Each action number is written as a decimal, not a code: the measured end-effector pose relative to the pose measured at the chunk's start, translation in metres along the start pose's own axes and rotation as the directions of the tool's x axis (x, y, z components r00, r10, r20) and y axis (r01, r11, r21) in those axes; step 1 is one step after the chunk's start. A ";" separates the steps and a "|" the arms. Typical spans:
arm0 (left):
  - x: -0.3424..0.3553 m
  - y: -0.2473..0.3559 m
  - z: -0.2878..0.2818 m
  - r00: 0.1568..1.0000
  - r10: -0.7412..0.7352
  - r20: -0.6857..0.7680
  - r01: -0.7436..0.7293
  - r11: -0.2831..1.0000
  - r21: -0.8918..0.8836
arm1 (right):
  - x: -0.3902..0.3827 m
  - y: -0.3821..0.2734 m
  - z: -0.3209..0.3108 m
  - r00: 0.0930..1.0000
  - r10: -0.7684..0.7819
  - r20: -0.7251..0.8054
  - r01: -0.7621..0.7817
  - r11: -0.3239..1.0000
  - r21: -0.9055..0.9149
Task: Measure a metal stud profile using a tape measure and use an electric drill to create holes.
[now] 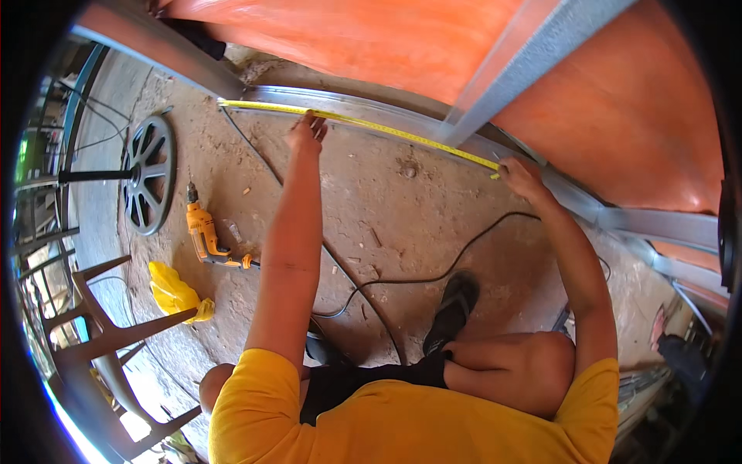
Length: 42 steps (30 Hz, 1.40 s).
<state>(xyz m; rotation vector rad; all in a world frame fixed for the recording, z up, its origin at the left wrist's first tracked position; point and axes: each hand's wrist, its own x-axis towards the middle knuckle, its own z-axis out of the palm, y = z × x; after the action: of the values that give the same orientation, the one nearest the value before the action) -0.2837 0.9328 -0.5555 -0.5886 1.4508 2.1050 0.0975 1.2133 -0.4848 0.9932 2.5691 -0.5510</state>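
Note:
A yellow measuring tape (pixel 402 134) is stretched along a metal channel (pixel 355 104) on the ground. Its far left end lies beside the foot of a metal post (pixel 170 58). My left hand (pixel 308 131) reaches forward, with bent fingers pinching the tape's near edge. At the tape's right end, my right hand (pixel 522 178) is closed around it, and a short bit of yellow shows below the fingertips. The hand hides whatever else is in the right palm. A slanted metal stud (pixel 533 66) meets the channel between my hands.
Orange sheeting (pixel 348 39) hangs behind the frame. An orange power drill (pixel 202 232), a yellow plastic bag (pixel 174 292) and a spoked wheel (pixel 151 176) are on the left, near a brown chair (pixel 100 332). A black cable (pixel 464 251) curves across the ground around my feet.

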 end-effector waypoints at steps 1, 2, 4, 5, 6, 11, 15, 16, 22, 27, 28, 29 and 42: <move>-0.001 -0.001 0.004 1.000 -0.017 0.012 0.017 1.000 0.013 | 0.000 0.005 0.001 0.999 -0.034 -0.016 0.034 0.999 -0.025; -0.002 -0.003 0.007 1.000 -0.014 0.003 0.014 1.000 0.014 | -0.001 0.010 0.003 0.997 -0.072 -0.030 0.071 0.996 -0.051; -0.003 -0.001 0.010 1.000 -0.007 -0.017 0.008 1.000 0.008 | -0.003 0.008 0.002 0.996 -0.083 -0.043 0.080 0.995 -0.065; -0.002 0.000 0.010 1.000 -0.014 -0.017 0.014 1.000 0.016 | -0.003 0.007 0.000 0.993 -0.106 -0.059 0.101 0.991 -0.086; -0.001 0.003 0.009 1.000 -0.010 -0.012 0.010 1.000 0.016 | -0.005 0.004 -0.003 0.993 -0.102 -0.053 0.098 0.992 -0.080; 0.003 0.008 0.001 1.000 -0.003 -0.013 0.004 0.998 0.060 | 0.003 0.004 -0.004 0.991 -0.014 0.131 0.013 1.000 0.011; 0.006 0.016 -0.006 1.000 0.018 -0.011 -0.016 0.994 0.108 | 0.000 -0.004 -0.007 0.991 -0.036 0.127 0.037 0.999 -0.002; 0.006 0.017 -0.005 1.000 0.023 -0.019 -0.021 0.993 0.118 | 0.004 0.003 -0.004 0.988 -0.045 0.147 0.038 0.998 0.050; 0.007 0.019 -0.003 1.000 0.022 0.015 -0.023 0.990 0.138 | 0.018 0.022 0.005 0.980 -0.135 0.145 0.120 0.987 0.109; 0.014 0.023 -0.013 0.998 0.017 0.061 -0.026 0.988 0.152 | 0.022 0.015 0.002 0.966 -0.122 0.228 0.104 0.991 0.086; 0.018 0.027 -0.022 0.995 0.019 0.093 -0.032 0.989 0.145 | 0.020 0.012 0.002 0.969 -0.154 0.195 0.138 0.986 0.093; 0.028 0.030 -0.033 0.988 0.031 0.153 -0.052 0.989 0.137 | 0.022 0.006 0.001 0.967 -0.203 0.155 0.189 0.977 0.103; -0.020 0.022 -0.013 0.988 0.062 0.140 -0.087 0.979 0.183 | 0.014 0.024 0.003 0.966 -0.167 0.199 0.127 0.972 0.198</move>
<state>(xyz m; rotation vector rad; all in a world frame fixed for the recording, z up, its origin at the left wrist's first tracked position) -0.2807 0.9112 -0.5316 -0.3188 1.5941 1.9921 0.1047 1.2367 -0.4993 0.7531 2.4433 -0.8989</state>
